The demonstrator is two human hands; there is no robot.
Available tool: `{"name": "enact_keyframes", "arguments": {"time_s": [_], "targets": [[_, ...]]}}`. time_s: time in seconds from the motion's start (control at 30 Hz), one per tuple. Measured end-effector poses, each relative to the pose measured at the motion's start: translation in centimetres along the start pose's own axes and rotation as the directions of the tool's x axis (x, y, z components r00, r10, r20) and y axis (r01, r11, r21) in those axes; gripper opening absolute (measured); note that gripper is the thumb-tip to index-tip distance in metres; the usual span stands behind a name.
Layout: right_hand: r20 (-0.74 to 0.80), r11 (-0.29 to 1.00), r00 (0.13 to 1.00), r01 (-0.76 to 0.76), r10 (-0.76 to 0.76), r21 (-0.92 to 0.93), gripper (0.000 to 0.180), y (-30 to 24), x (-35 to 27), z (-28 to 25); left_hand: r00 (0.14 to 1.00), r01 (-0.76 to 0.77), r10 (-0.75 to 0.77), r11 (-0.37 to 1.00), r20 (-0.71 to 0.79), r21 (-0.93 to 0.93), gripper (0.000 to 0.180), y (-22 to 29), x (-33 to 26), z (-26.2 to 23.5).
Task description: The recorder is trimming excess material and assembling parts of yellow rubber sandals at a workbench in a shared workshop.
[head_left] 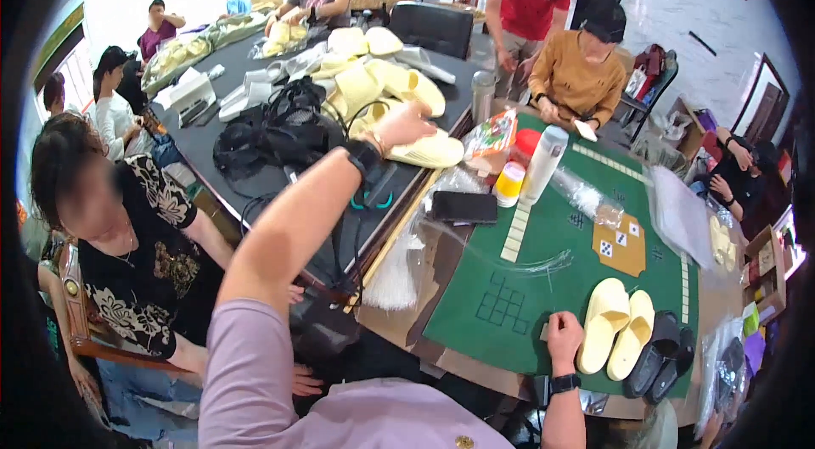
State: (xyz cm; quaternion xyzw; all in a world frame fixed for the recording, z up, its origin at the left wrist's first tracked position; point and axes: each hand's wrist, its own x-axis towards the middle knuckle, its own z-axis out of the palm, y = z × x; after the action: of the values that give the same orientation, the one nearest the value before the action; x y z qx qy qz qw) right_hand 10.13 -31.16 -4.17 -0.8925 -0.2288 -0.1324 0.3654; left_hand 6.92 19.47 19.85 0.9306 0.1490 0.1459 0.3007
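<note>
Lavender shirt fabric (407,419) is shown nearest the camera, with the two forearms extended past it. Progress is best judged from the slippers: one pair of cream slippers (604,326) is set side by side on the green mahjong-printed mat (458,313), with a pair of black slippers (654,356) placed beside it. Many more cream slippers are piled loosely in a heap (416,92) on the black table (458,97), next to black mesh fabric (280,131). Much therefore appears to be left unsorted, and little laid out; whether the pair on the mat is finished cannot be told.

The left hand (403,125) is stretched over the near end of the heap, with a cream slipper (429,150) positioned directly below its fingers. Contact is suggested, but whether anything is gripped cannot be told. The right hand (564,334) is held at the mat's near side, its fingers curled and drawn together, just left of the cream pair and apart from it. Thin clear plastic strands (539,265) are laid beyond these fingers; whether one is pinched cannot be made out.
</note>
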Motion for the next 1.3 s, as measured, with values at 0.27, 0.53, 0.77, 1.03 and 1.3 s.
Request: {"name": "enact_keyframes", "arguments": {"time_s": [0.27,0.53,0.77,1.03,1.3], "targets": [[-0.021,1.0,1.0,-0.007,0.007,0.004,0.017,0.0,0.0,0.2,0.957,0.26,-0.169,0.86,-0.236,0.439,0.025,-6.7,2.0,9.5],[-0.027,0.999,0.999,-0.034,0.035,0.03,0.017,0.0,-0.1,0.3,0.93,0.038,-0.151,0.946,-0.334,-0.322,0.027,-5.9,2.7,4.9],[-0.032,1.0,0.999,-0.015,0.016,0.018,0.017,0.4,0.1,0.5,0.93,-0.313,0.003,0.532,-0.367,-0.787,0.03,2.3,0.8,-3.7],[-0.02,0.999,1.0,-0.022,0.023,0.045,0.016,0.2,0.1,0.4,0.929,-0.368,0.144,0.424,-0.34,-0.827,0.02,12.0,-7.5,-8.5],[-0.018,0.998,1.0,-0.014,0.016,0.063,0.014,0.3,0.1,0.4,0.983,0.066,0.144,0.288,0.112,-0.955,0.031,16.0,-16.9,-2.5]]}}
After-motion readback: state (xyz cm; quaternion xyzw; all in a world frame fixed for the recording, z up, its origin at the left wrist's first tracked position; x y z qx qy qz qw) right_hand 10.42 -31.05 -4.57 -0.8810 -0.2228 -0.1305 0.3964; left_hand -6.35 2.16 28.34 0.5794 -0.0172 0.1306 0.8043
